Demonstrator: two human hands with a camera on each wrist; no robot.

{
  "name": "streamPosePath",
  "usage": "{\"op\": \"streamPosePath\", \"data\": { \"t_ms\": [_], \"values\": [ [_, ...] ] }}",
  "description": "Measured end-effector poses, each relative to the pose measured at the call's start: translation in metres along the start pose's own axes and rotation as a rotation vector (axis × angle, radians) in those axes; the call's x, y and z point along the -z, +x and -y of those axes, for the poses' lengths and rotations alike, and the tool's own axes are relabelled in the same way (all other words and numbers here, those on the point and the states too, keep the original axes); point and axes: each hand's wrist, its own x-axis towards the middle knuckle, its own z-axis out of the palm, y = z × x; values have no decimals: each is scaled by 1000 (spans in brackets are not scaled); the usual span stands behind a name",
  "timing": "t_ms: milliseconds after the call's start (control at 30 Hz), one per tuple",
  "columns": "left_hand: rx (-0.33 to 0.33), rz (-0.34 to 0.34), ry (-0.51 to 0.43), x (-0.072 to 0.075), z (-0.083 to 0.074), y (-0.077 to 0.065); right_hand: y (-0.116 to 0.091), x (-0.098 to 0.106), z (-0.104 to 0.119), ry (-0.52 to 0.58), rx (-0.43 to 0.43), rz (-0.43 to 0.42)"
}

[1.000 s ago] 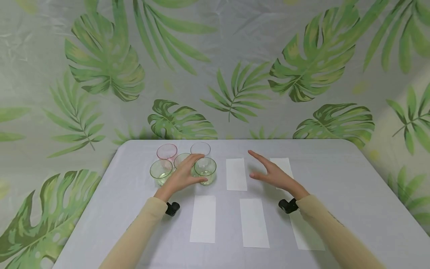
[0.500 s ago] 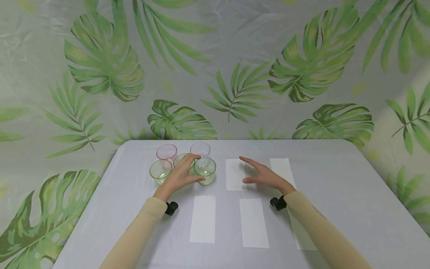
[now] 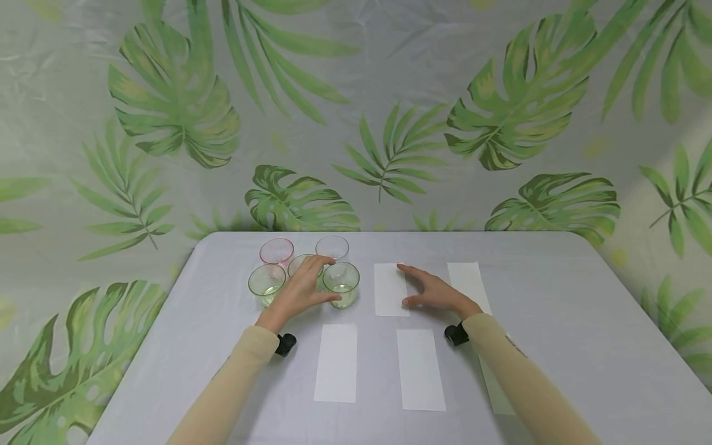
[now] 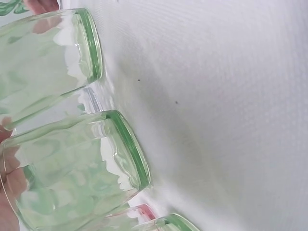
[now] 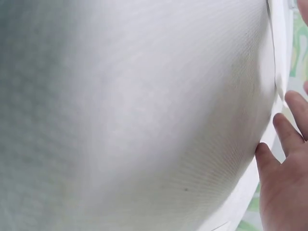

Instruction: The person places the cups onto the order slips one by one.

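My left hand (image 3: 300, 290) curves round a clear green-tinted glass (image 3: 341, 286), thumb in front and index finger at its back rim. The glass stands upright on the table. In the left wrist view, that green glass (image 4: 48, 57) has skin showing at its upper edge. More skin shows beyond a second green glass (image 4: 82, 168). My right hand (image 3: 439, 292) hovers holding nothing, thumb and fingers apart, overlapping a white paper rectangle (image 3: 388, 290). The right wrist view has that right hand (image 5: 288, 178) at its right edge, fingers spread.
Close beside my left hand stand a pink-rimmed glass (image 3: 276, 252), a colourless glass (image 3: 332, 243) and more green ones. Several white paper rectangles, such as one in front (image 3: 335, 364), lie on the white-covered table (image 3: 584, 321). A leaf-patterned cloth (image 3: 400, 93) hangs behind.
My right hand has moved left and slightly down, from right of the back paper rectangle to over its right edge. The left hand and glasses have barely moved.
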Motion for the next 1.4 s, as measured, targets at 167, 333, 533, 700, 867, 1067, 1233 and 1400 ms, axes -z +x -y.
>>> {"op": "streamPosePath", "data": {
  "t_ms": [167,333,533,700,867,1067,1233,1400],
  "values": [
    [5,28,-16,-1,0,0,1,0,-3,-7,9,8],
    [-30,47,16,-2,-1,3,2,0,-3,-25,0,20],
    [-75,40,34,-4,-3,5,3,-2,-1,-47,1,34],
    [-83,43,13,-4,-4,6,3,-4,0,-69,0,36],
    [-83,39,-27,-6,-5,5,2,-4,2,-69,3,31],
    [-93,-12,-107,-7,-9,7,3,-4,1,-76,3,24],
    [-113,-58,-174,-8,-12,11,3,-4,1,-80,4,20],
    [-143,-95,-223,-10,-16,14,4,-5,0,-88,5,18]
  ]
}}
